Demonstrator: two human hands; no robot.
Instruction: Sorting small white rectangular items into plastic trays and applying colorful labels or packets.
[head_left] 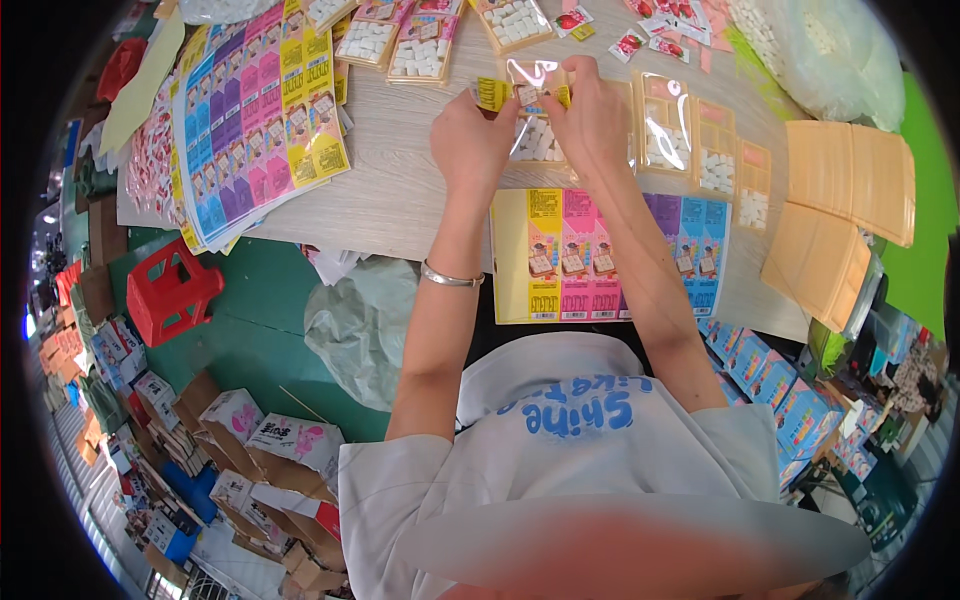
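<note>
Over a clear-lidded plastic tray of white pieces (537, 140), my left hand (466, 142) and my right hand (592, 122) work close together. Between them is a yellow-ended printed label (491, 94), with the left fingers pinching one end and the right fingers the other. Its middle lies across the tray's lid, though I cannot tell how much of it touches. To the right of my right hand stands a row of similar trays with white pieces (665, 135). A sheet of colourful printed labels (575, 255) lies nearer me, beneath my right forearm.
A stack of label sheets (265, 110) covers the table's left. Labelled trays (420, 45) and small strawberry-print sachets (627, 45) lie at the back. Nested empty yellowish trays (845, 180) and a plastic bag (840, 60) sit right. A red stool (172, 290) and cardboard boxes (265, 445) stand on the floor.
</note>
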